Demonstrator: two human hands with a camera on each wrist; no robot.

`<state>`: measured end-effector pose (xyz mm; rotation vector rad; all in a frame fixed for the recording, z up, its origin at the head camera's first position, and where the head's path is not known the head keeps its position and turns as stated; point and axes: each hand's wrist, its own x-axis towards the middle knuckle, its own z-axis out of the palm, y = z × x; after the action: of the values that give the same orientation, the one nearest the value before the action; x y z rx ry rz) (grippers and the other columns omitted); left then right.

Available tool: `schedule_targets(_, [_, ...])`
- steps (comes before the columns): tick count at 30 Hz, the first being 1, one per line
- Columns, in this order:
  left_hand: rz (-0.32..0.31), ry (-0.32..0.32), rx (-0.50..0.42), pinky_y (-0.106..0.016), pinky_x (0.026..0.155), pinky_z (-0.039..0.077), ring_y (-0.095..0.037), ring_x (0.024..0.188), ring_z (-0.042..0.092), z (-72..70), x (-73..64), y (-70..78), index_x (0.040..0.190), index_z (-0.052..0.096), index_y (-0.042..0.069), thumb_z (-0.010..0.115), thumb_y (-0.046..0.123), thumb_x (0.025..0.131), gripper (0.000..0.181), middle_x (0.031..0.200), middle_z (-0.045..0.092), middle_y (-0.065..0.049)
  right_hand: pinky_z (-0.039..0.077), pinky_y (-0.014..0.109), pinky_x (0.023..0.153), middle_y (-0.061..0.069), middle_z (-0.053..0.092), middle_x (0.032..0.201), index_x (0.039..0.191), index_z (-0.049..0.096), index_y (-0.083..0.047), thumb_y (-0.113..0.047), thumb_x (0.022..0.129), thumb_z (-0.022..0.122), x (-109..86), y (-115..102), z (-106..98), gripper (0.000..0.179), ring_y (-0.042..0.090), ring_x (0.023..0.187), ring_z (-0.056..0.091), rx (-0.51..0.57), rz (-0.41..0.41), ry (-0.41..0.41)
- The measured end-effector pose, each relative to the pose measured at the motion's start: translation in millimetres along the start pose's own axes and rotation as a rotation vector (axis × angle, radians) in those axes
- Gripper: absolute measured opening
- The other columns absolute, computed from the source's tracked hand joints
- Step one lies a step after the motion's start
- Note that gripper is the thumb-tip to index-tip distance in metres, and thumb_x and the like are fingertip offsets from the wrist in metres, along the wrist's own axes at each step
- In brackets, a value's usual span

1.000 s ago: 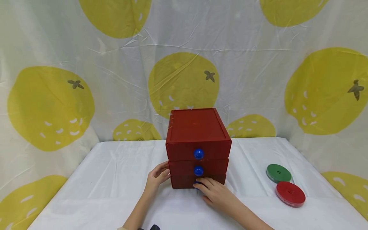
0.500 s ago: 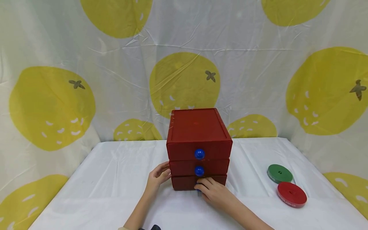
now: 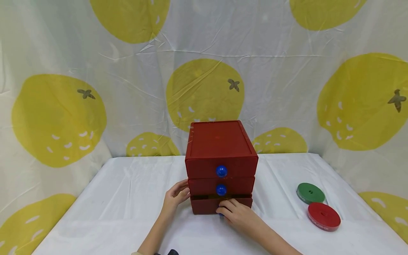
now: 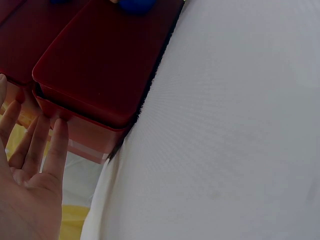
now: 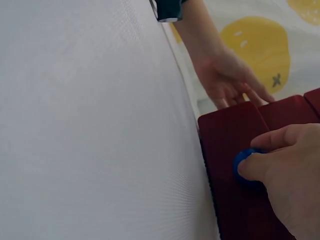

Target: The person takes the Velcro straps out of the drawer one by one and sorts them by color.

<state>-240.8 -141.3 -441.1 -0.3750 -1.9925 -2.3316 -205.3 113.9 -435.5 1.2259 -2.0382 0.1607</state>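
A red three-drawer box (image 3: 220,140) with blue round knobs stands mid-table. Its bottom drawer (image 3: 204,206) is pulled out a little, and a dark gap shows above its front. My right hand (image 3: 239,216) pinches the bottom drawer's blue knob (image 5: 242,165) between thumb and fingers. Against the box's left side rests my left hand (image 3: 176,194). In the left wrist view, that hand's fingers (image 4: 57,145) are straight, their tips touching the side wall. The top and middle drawers are closed.
To the right of the box lie a green flat roll (image 3: 310,193) and a red flat roll (image 3: 323,216), close together. White cloth (image 3: 127,198) covers the table. A curtain (image 3: 271,88) printed with yellow fruit hangs behind and at both sides.
The bottom drawer has slid out toward me with my right hand on its knob, and the gap above it has grown. My left hand has stayed at the box's side.
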Motion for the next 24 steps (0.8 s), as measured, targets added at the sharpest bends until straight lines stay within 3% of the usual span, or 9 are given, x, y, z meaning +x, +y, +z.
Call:
schedule_targets(8, [-0.005,0.0,-0.001,-0.028,0.083,0.052,-0.008,0.099,0.061,-0.6,0.7,-1.1,0.123,0.052,0.0,0.056,0.006,0.087,0.037,0.106,0.064,0.003,0.05,0.014,0.071,-0.004,0.058,0.098,0.098,0.062,-0.019,-0.014,0.064,0.081,0.2,-3.1,-5.9,0.039,0.008,0.084,0.056,0.014,-0.011,-0.03])
schedule_targets(20, [0.01,-0.016,0.026,-0.027,0.083,0.052,-0.007,0.099,0.061,-1.2,0.1,-0.2,0.124,0.05,-0.002,0.054,0.007,0.089,0.037,0.107,0.063,0.004,0.049,0.012,0.074,-0.006,0.058,0.099,0.1,0.062,-0.019,-0.014,0.066,0.079,-1.9,-10.8,-16.6,0.038,0.007,0.086,0.055,0.057,-0.031,-0.088])
schedule_targets(24, [0.015,-0.024,0.035,-0.027,0.083,0.052,-0.006,0.099,0.061,-1.3,-0.2,-0.1,0.125,0.049,-0.003,0.054,0.007,0.089,0.037,0.106,0.062,0.005,0.05,0.014,0.075,-0.006,0.059,0.1,0.101,0.062,-0.019,-0.014,0.066,0.079,-3.2,-13.7,-21.1,0.04,0.007,0.087,0.056,0.07,-0.02,-0.146])
